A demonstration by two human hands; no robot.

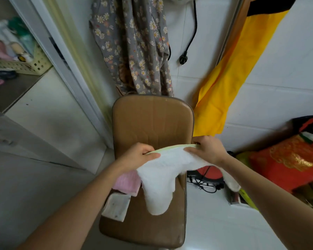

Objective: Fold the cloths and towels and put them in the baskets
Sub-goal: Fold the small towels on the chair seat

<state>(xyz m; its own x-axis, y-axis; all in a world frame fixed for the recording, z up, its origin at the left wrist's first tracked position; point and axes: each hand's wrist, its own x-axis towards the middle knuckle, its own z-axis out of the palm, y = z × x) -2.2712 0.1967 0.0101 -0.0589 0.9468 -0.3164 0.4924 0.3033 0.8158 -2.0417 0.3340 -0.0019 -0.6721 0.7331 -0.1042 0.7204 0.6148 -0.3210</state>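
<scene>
Far left, past the door frame: a pale perforated basket (28, 64) on the floor of the next room, blurred, holding things too soft to name. Well apart from the work.

Nearer, at the left edge of the brown chair seat (153, 123): a pink cloth (127, 184), folded flat, lying on top of a whitish folded piece (116, 207). Both partly under the left forearm.

Then the left hand (140, 155), fingers and thumb curled, pinching the upper edge of a white towel (163, 175) with a pale green border. Towel held up over the seat, sagging between the two grips, one lobe hanging down toward the seat, another trailing off under the right wrist.

Right hand (209, 149) likewise pinching the same edge at its far corner, just in front of the hanging yellow cloth (229, 69).

Step in hand, seemingly: opening out the towel by its top edge, before any fold. Not yet square. Next move likely calls for pulling the hands apart to take out the sag, finding the drooping corners, then laying or halving it over the seat. Basket trip probably later.
</scene>
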